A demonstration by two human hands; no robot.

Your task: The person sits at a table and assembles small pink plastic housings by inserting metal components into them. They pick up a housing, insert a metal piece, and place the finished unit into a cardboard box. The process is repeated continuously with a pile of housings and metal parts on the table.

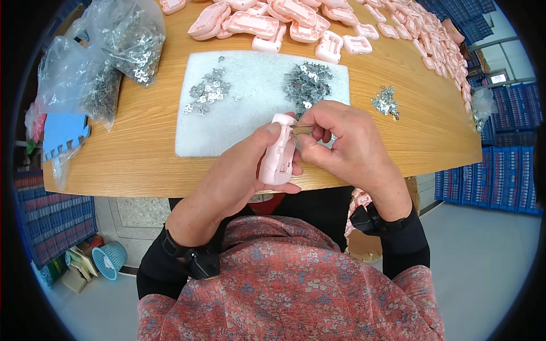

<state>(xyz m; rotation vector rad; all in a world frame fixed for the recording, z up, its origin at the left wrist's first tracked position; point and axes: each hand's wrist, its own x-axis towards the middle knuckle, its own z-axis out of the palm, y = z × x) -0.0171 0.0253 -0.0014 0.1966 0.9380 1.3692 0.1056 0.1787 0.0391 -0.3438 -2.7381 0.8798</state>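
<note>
Pink plastic shell (277,158), narrow and open along one side, was held upright and slightly tilted above the near edge of a wooden table (147,149), in front of a white foam sheet (259,85). The left hand (242,162) gripped it, thumb along its upper left side and fingers curled behind and beneath. The right hand (350,139) came in from the other side, thumb and forefinger pinched close together on a slim metal tool (305,125) whose tip met the shell near its upper end. Whether the tip held a small part could not be told.

On the foam sheet lay two groups of small metal pieces: a loose silvery scatter (211,88) at left and a denser, darker heap (307,82) at right, just beyond the right hand. A smaller cluster (386,103) sat on the bare wood to the right of the sheet. Clear plastic bags (133,45) of metal pieces stood at the far left, near a blue foam mat (64,133). Many more pink shells (250,24) were piled along the table's far side, spreading to the right.
</note>
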